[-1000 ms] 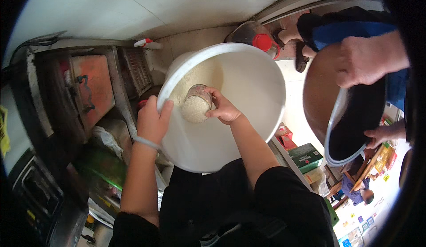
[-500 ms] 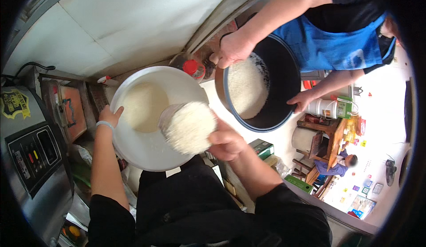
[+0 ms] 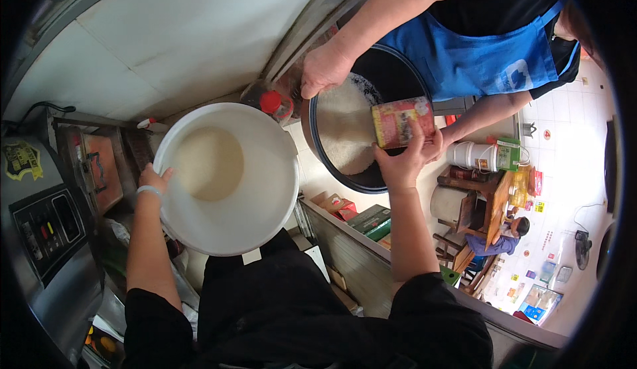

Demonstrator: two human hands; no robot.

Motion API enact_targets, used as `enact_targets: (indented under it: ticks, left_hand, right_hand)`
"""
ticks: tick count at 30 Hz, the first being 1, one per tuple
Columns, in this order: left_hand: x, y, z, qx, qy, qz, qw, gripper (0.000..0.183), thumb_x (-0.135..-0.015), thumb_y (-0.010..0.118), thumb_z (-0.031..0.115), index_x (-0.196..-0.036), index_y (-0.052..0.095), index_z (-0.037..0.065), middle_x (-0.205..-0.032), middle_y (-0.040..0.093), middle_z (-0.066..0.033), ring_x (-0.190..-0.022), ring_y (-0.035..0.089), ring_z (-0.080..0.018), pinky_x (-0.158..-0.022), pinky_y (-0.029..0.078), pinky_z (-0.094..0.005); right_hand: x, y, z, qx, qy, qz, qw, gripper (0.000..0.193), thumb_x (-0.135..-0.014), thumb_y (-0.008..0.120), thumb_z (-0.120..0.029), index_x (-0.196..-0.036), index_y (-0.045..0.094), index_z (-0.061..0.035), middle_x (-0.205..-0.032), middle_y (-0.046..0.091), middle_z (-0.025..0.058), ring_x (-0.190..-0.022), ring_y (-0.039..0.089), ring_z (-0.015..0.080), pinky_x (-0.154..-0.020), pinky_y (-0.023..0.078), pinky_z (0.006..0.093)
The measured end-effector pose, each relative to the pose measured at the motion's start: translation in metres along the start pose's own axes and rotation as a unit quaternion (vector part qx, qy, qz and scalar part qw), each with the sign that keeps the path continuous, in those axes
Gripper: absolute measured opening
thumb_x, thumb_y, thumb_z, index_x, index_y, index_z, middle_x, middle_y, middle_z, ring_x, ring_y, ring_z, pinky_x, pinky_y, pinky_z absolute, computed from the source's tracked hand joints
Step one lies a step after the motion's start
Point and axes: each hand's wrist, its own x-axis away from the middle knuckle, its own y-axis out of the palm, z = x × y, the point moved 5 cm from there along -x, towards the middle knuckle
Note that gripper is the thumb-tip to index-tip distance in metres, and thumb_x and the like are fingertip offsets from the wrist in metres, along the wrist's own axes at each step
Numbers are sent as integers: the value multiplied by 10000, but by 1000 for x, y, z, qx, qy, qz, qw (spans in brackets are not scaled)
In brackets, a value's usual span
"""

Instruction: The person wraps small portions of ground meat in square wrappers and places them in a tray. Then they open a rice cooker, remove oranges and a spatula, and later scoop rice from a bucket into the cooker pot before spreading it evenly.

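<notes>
My left hand (image 3: 154,181) grips the rim of a large white tub (image 3: 269,163), thumb inside and fingers outside. Pale rice (image 3: 211,162) lies in the bottom of it. To the right, my right hand (image 3: 410,160) holds a red and yellow printed tin (image 3: 402,120) over the mouth of a dark pot (image 3: 418,77). The tin's opening is turned away, so its inside is hidden. White rice (image 3: 342,127) fills the left side of the tilted pot. A co-worker's hand (image 3: 328,67) holds the pot's rim; their other hand is mostly behind the tin.
A red-lidded jar (image 3: 275,104) stands between tub and wall. Left is a steel machine with a control panel (image 3: 50,226). A green box (image 3: 369,222) lies right of a low partition (image 3: 352,240). Beyond, a person (image 3: 494,242) sits at a wooden table (image 3: 499,203).
My right hand has swung right from over the tub to the pot. The tin was heaped with rice; its contents are now out of sight. The tub and pot appear slightly left.
</notes>
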Motion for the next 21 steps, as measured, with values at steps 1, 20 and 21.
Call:
enact_targets:
  ticks: [1, 20, 21]
  left_hand:
    - [-2, 0, -1, -10, 1, 15, 1000, 787, -831, 730, 507, -1351, 499, -36, -1307, 595, -255, -1209, 577, -398, -1022, 463, -438]
    - [-18, -14, 5, -5, -12, -33, 999, 759, -839, 743, 441, -1344, 465, -54, -1324, 572, -274, -1229, 562, -398, -1039, 457, -441]
    - [-22, -16, 4, 7, -16, -28, 999, 736, -844, 742, 423, -1343, 469, -44, -1318, 577, -271, -1230, 563, -397, -1037, 458, -441]
  right_hand:
    - [6, 6, 5, -14, -8, 7, 1000, 797, -535, 828, -102, -1292, 602, -208, -1398, 239, 258, -1272, 332, 466, -1080, 356, 548]
    - [147, 51, -199, -271, -4, -283, 920, 1196, -516, 975, -401, -1498, 336, -158, -1536, 21, 326, -1421, 158, 544, -1122, 335, 599]
    - [172, 72, -197, -283, 44, -311, 906, 1231, -494, 980, -390, -1500, 320, -128, -1519, 28, 366, -1419, 139, 552, -1135, 307, 583]
